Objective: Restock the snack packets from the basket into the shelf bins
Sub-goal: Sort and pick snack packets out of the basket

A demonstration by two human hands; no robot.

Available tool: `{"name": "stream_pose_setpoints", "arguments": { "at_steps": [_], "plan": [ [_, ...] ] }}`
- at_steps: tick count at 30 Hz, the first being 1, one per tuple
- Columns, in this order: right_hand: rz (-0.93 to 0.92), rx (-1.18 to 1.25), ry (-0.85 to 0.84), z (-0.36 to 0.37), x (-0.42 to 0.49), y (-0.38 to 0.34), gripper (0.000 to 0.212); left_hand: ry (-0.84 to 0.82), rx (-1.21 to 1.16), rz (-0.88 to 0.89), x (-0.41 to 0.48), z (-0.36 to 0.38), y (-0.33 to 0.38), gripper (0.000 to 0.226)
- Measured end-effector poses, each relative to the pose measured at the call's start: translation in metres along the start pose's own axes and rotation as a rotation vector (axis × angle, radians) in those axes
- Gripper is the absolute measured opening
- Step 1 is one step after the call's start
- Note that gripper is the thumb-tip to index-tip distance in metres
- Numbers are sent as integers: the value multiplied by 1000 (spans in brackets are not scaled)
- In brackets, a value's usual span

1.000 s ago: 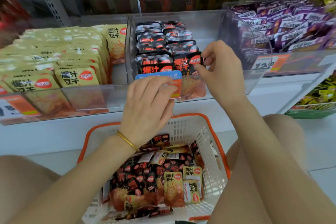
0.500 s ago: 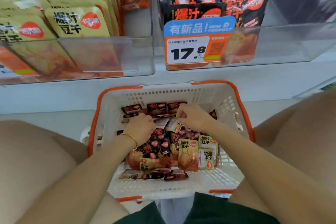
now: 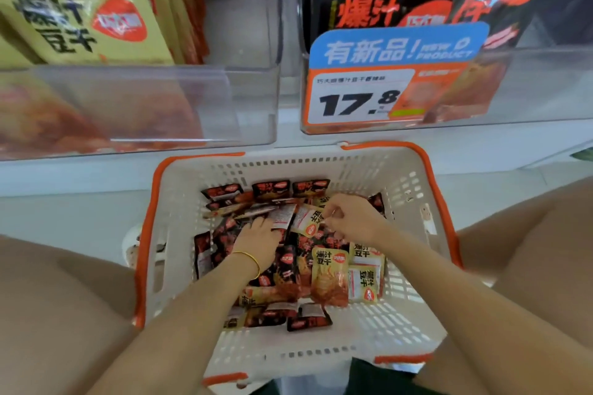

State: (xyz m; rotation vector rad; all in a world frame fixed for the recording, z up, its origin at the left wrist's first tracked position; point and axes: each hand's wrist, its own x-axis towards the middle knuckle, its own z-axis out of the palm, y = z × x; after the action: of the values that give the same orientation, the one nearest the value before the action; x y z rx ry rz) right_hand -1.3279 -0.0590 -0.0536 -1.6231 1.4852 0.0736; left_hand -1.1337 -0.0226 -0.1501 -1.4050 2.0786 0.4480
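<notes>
A white basket (image 3: pixel 179 202) with an orange rim stands on the floor between my knees. It holds several black snack packets (image 3: pixel 271 189) and a few yellow ones (image 3: pixel 330 279). My left hand (image 3: pixel 258 242) lies on the black packets at the middle, its fingertips buried among them. My right hand (image 3: pixel 351 218) is curled and pinches the edge of a yellow packet (image 3: pixel 308 223) near the back of the basket. Above, a clear bin (image 3: pixel 539 90) holds black packets (image 3: pixel 378 9), and the clear bin to its left (image 3: pixel 154 102) holds yellow packets (image 3: pixel 83 22).
A blue and orange price tag (image 3: pixel 385 83) reading 17.8 hangs on the front of the black-packet bin. The white shelf edge (image 3: pixel 80 170) runs just behind the basket. My bare knees (image 3: pixel 57 314) flank the basket on both sides.
Both hands have come down from the black-packet bin into the basket, and my view has dropped with them. In the last half second the hands shifted only slightly among the packets.
</notes>
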Motion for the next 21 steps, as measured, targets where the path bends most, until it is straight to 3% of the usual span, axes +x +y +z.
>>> {"name": "stream_pose_setpoints", "arguments": {
  "at_steps": [2, 6, 12, 18, 21],
  "plan": [
    [-16, 16, 3, 1, -2, -1, 16, -37, 10, 61, -1, 4, 3, 30],
    [-14, 43, 19, 3, -4, 4, 14, -51, 22, 85, -2, 7, 7, 51],
    [-9, 34, 51, -1, -8, 10, 12, 257, -231, 48, -11, -28, 5, 53],
    [-144, 82, 126, -25, -28, -8, 42, 597, -558, 133, -52, -96, 17, 29],
    [-270, 53, 124, -55, -53, -17, 19, 695, -711, 272, -76, -136, 29, 27]
  ]
}}
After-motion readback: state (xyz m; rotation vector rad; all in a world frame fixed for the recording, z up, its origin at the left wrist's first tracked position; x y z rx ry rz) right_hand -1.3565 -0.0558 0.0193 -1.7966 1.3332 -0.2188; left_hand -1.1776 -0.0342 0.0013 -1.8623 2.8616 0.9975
